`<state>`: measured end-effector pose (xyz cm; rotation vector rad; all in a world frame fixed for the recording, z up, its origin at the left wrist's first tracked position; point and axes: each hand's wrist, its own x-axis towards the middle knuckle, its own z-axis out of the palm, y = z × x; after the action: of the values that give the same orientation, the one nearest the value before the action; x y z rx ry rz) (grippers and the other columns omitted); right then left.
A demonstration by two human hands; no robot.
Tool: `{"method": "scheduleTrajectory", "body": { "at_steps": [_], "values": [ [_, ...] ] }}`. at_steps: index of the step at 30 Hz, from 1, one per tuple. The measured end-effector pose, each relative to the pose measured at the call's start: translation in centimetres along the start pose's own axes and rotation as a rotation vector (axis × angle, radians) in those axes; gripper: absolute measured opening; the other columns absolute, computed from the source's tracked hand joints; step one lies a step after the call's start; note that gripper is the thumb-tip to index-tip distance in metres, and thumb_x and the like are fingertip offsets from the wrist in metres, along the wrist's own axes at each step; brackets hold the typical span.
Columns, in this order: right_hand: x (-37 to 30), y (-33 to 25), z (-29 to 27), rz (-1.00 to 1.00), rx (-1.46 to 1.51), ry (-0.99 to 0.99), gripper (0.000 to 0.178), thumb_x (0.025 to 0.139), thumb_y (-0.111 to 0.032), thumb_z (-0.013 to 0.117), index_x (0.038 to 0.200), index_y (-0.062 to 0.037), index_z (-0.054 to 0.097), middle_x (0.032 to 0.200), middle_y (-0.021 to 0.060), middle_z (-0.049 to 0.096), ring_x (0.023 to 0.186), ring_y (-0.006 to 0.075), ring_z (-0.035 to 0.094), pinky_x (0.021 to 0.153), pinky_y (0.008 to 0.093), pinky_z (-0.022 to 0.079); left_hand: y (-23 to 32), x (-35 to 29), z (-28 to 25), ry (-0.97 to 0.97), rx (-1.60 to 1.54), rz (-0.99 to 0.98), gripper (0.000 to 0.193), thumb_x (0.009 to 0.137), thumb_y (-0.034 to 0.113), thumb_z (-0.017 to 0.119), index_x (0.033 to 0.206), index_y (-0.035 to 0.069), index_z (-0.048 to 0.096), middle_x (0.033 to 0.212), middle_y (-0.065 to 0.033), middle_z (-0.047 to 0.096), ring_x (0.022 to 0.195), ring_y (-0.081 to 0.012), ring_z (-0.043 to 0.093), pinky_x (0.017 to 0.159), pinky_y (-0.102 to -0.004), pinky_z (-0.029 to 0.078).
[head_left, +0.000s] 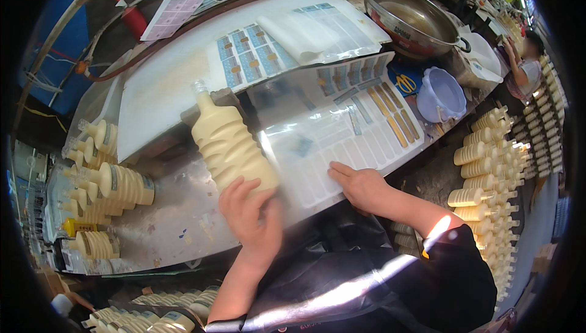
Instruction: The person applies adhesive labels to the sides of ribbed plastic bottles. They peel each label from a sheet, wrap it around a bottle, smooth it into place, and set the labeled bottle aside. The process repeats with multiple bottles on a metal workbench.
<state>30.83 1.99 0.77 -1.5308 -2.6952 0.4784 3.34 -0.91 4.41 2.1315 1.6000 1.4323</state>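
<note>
A cream-coloured ribbed bottle [234, 144] lies tilted with its clear neck pointing away from me, resting at a dark notched support [229, 98]. My left hand [251, 216] is at the bottle's base, fingers bent over its near end; the thumb side is smeared by motion. To its right, my right hand [361, 189] rests on a label sheet [305, 177], fingers stretched forward and pressed to its lower part. Gold strip labels [394, 114] and blue picture labels remain on that sheet, beside rows of blank outlines. Whatever is under the right fingers is hidden.
More filled bottles [119, 185] stand at the table's left. Further label sheets [250, 55] lie on the raised white board [165, 73]. At the right are a metal pan [409, 18], a lilac bucket [441, 95], yellow-handled scissors [406, 84], stacked bottles [482, 162] and another person [525, 70].
</note>
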Motion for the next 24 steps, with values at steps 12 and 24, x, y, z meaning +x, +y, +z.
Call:
{"method": "scheduleTrajectory", "body": {
  "at_steps": [12,24],
  "values": [
    [15.7,7.0,-1.6,0.102,-0.083,0.165,0.042,0.095,-0.01,0.047,0.134,-0.0046,0.062,0.139,0.0151,0.063,0.102,0.037,0.07,0.086,0.0453,0.058,1.3,0.5,-0.5,-0.057,0.026,0.088,0.016,0.081,0.004,0.073,0.095,0.009,0.07,0.113,-0.0103,0.067,0.121,-0.0376,0.056,0.106,-0.0496,0.039],
    [-1.7,-1.3,0.5,0.123,-0.054,0.038,0.049,0.091,-0.018,0.069,0.133,0.0031,0.057,0.147,0.0155,0.053,0.085,0.0315,0.072,0.074,0.0411,0.058,0.5,0.1,0.4,-0.1,-0.016,0.112,0.016,0.081,0.003,0.073,0.096,0.008,0.07,0.112,-0.0097,0.067,0.119,-0.0359,0.058,0.106,-0.0486,0.038]
  ]
}}
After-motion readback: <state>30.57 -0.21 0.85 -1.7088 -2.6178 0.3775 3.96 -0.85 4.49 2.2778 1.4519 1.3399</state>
